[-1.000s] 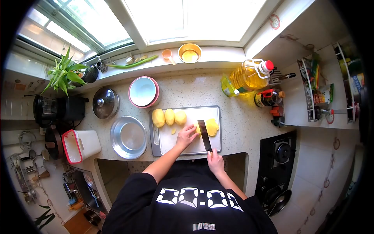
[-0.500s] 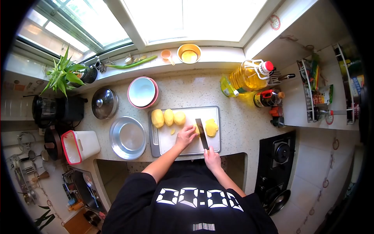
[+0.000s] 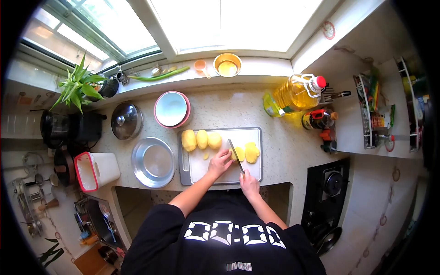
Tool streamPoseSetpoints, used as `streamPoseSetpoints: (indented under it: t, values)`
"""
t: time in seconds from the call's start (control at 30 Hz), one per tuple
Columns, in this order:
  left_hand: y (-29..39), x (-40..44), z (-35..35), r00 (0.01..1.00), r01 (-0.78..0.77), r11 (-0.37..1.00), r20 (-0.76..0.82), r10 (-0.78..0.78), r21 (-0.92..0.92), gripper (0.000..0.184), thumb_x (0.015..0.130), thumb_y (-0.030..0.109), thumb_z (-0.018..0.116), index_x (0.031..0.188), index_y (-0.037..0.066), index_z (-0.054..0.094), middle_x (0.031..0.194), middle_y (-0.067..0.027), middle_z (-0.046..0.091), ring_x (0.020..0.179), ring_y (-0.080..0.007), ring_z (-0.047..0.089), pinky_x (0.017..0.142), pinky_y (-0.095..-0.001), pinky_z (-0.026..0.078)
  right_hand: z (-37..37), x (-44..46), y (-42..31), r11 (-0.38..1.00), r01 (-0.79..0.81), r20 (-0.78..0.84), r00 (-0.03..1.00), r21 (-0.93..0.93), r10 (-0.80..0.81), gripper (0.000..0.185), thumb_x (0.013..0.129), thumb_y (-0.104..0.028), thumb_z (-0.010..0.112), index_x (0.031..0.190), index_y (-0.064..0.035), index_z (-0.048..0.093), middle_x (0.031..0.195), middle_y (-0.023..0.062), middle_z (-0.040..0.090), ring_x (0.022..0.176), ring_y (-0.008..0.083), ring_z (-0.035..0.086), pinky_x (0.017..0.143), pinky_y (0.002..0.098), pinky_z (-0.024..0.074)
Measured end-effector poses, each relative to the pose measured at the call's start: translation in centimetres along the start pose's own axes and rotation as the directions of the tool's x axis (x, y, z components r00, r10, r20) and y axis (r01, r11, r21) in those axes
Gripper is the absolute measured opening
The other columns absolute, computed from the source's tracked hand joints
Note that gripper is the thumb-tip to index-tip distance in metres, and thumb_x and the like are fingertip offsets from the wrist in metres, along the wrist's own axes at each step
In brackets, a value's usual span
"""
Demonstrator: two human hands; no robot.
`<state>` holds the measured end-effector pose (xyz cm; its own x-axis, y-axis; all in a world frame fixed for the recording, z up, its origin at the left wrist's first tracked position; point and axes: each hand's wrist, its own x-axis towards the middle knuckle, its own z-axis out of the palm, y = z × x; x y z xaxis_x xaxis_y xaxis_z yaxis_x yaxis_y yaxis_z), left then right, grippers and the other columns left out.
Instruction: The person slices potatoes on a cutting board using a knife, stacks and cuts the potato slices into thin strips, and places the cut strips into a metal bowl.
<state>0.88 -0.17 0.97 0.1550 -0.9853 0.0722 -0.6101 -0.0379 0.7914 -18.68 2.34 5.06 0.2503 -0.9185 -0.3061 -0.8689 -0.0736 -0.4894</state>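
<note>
On the cutting board (image 3: 215, 177) lie three whole peeled potatoes (image 3: 201, 139) in a row at the upper left, with a small piece below them. My right hand (image 3: 250, 184) is closed round the handle of a knife (image 3: 236, 155), whose blade stands nearly edge-on at the board's right half. Just left of the blade, my left hand (image 3: 220, 163) presses its fingertips on a potato piece, mostly hidden by the fingers and blade. Cut potato slices (image 3: 251, 152) lie to the right of the knife, in two groups.
A metal basin (image 3: 153, 162) stands left of the board. Behind it are a glass lid (image 3: 126, 121) and stacked bowls (image 3: 171, 108). An oil jug (image 3: 298, 93) and a sauce bottle (image 3: 319, 119) stand at the back right. The stove (image 3: 326, 190) is at the right.
The knife blade has shifted left and turned more edge-on. A second group of slices now shows to its right, apart from the first. The whole view has moved slightly.
</note>
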Motion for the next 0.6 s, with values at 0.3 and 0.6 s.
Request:
streamPoseSetpoints:
  t: [0.3,0.6]
  values:
    - [0.5,0.1,0.3,0.997,0.073,0.996,-0.031,-0.075,-0.053,0.044,0.08,0.024,0.083,0.118,0.005,0.072,0.117,-0.0131,0.07,0.096,-0.0278,0.071,0.084,-0.0352,0.058,0.1,-0.2,0.2,0.996,0.059,-0.034,0.998,-0.065,-0.061,0.023,0.099,-0.031,0.059,0.101,-0.0089,0.053,0.069,0.0189,0.067,0.066,0.0415,0.068,0.058,0.0538,0.054]
    - [1.0,-0.1,1.2,0.981,0.189,0.975,-0.021,-0.193,-0.12,0.05,0.08,0.022,0.083,0.124,0.003,0.069,0.118,-0.0124,0.069,0.089,-0.0239,0.071,0.08,-0.0331,0.058,-0.2,-0.8,0.8,0.992,0.039,-0.037,0.998,-0.117,-0.044,0.024,0.099,-0.032,0.059,0.101,-0.0087,0.054,0.07,0.0186,0.067,0.066,0.0411,0.068,0.058,0.0541,0.0535]
